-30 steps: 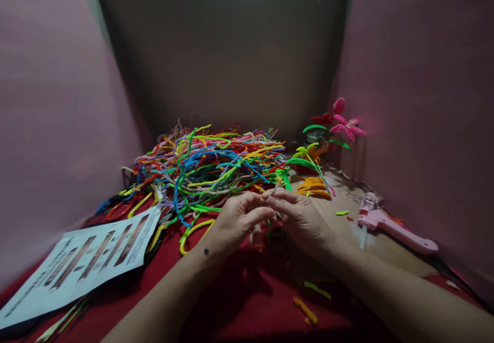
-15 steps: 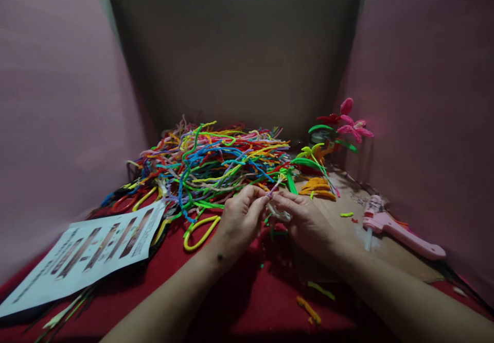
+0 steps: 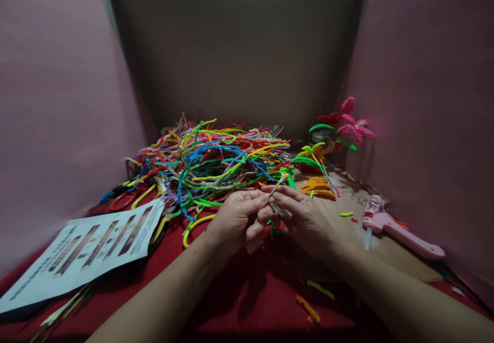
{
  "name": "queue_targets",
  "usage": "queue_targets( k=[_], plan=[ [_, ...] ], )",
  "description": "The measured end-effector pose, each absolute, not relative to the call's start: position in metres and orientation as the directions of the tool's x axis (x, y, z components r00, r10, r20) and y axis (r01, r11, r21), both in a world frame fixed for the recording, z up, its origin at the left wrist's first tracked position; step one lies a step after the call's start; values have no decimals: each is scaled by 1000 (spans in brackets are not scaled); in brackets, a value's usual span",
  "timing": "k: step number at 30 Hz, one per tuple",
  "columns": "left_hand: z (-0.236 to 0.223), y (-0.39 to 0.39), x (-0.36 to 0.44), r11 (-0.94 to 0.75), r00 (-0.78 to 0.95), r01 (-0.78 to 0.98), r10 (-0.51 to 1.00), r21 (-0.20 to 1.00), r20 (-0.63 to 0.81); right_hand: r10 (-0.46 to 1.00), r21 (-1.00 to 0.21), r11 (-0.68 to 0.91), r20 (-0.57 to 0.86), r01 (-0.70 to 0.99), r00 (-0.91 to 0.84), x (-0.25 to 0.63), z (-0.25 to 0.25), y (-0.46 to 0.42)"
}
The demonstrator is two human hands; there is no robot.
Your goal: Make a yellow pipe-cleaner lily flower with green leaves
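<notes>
Both hands meet in front of the pile of pipe cleaners. A small yellow-tipped pipe-cleaner piece [image 3: 281, 182] points up and away from between their fingertips, its lower part pale and purplish. My left hand [image 3: 240, 218] pinches its lower end between thumb and index finger, the other fingers loosely curled below. My right hand [image 3: 303, 218] closes on the same piece from the other side. Something whitish and translucent [image 3: 280, 212] shows under the right fingers; I cannot make out what it is. The exact grip is partly hidden by the fingers.
A big tangled pile of coloured pipe cleaners [image 3: 227, 160] lies behind the hands. Yellow-handled scissors [image 3: 193, 228] and a printed sheet [image 3: 83, 250] are left. On cardboard [image 3: 343, 250] at right lie a pink glue gun [image 3: 405, 232] and orange petals [image 3: 318, 187]; pink pipe-cleaner flowers [image 3: 355, 126] stand behind.
My left hand has turned, its lower fingers now showing below the thumb, and its forearm covers more of the yellow scissor handle. The yellow-tipped piece has shifted slightly right.
</notes>
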State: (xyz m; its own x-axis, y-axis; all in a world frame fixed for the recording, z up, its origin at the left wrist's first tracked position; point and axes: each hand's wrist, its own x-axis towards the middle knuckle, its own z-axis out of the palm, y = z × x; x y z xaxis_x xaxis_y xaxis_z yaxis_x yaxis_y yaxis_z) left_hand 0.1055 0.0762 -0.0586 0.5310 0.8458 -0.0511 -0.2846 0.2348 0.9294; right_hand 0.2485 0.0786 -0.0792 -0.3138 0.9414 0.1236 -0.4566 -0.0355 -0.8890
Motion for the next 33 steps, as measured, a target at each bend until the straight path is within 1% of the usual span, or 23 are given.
queue_targets(
  k=[8,14,18,22,27,31,33],
  plan=[
    [-59,77,106,276,567,-275,820,921,-77,956,-898,-1,129,-440,-265,250,-82,78],
    [-60,78,106,278,568,-329,822,902,-46,971,-843,-69,65,-534,-229,251,-76,78],
    [-63,79,107,267,540,-327,840,907,-53,966,-827,-42,110,-561,-236,251,-74,78],
    [-63,77,107,266,557,-276,827,924,-72,960,-840,-40,118,-541,-254,252,-76,79],
    [-62,78,107,285,534,-349,843,893,-60,958,-842,-43,117,-537,-260,252,-78,82],
    [-62,78,107,292,531,-378,846,878,-53,954,-874,24,165,-485,-250,252,-77,81],
    [-62,78,107,284,526,-371,849,884,-52,956,-892,39,164,-450,-243,252,-78,81]
  ],
)
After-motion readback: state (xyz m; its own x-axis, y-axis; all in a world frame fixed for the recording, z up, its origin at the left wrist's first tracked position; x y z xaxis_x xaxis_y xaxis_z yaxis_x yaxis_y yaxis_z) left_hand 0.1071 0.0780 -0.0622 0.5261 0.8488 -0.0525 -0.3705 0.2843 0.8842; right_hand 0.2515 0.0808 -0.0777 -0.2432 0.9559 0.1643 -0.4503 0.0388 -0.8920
